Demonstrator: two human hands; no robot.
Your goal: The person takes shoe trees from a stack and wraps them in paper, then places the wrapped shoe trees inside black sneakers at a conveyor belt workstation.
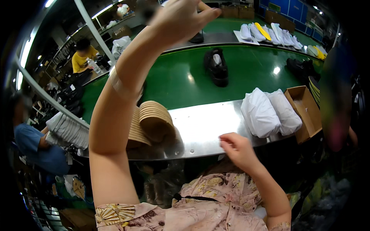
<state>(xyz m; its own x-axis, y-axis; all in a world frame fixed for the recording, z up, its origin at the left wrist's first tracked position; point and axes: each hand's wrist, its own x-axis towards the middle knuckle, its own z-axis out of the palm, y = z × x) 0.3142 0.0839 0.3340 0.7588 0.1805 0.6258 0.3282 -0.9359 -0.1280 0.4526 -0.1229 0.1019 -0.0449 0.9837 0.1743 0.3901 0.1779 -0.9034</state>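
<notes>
My left hand [184,22] is raised high at the top edge, its arm stretched across the view. Its thumb points right, apart from the other fingers, which the edge partly cuts off; I see nothing in it. Lower down, my right hand [238,150] hovers by the front rim of the metal ledge [208,121], fingers loosely bent, apart and bare. Just beyond it are two bundles in white wrapping [260,115]. Left on the ledge, partly behind my left forearm, sit nested tan curved pieces [156,117]. A black shoe [216,67] rests on the green belt [173,82].
An open cardboard box [304,111] stands right of the bundles. White shoes [269,34] with a yellow insole line the far ledge. More black shoes [302,69] lie at the belt's right. A co-worker in blue [40,144] handles a pale stack [67,129] at left.
</notes>
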